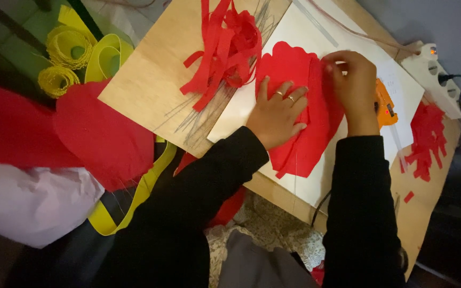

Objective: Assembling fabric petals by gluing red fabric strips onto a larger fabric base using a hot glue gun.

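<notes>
A large red crepe paper petal [294, 69] lies on a white sheet [305, 32] on a wooden board [150, 80]. My left hand [278, 114], with rings on two fingers, presses flat on the petal with fingers spread. My right hand [353, 85] pinches the petal's upper right edge between curled fingers. Both arms wear black sleeves. An orange glue gun [385, 104] lies on the white sheet just right of my right hand, partly hidden by it.
A heap of red paper strips [225, 42] lies over thin wires [204, 117] on the board. More red scraps [428, 138] sit at right beside a white power strip [433, 74]. Yellow paper rolls [70, 48], red paper [102, 138] and pale paper [28, 202] lie left.
</notes>
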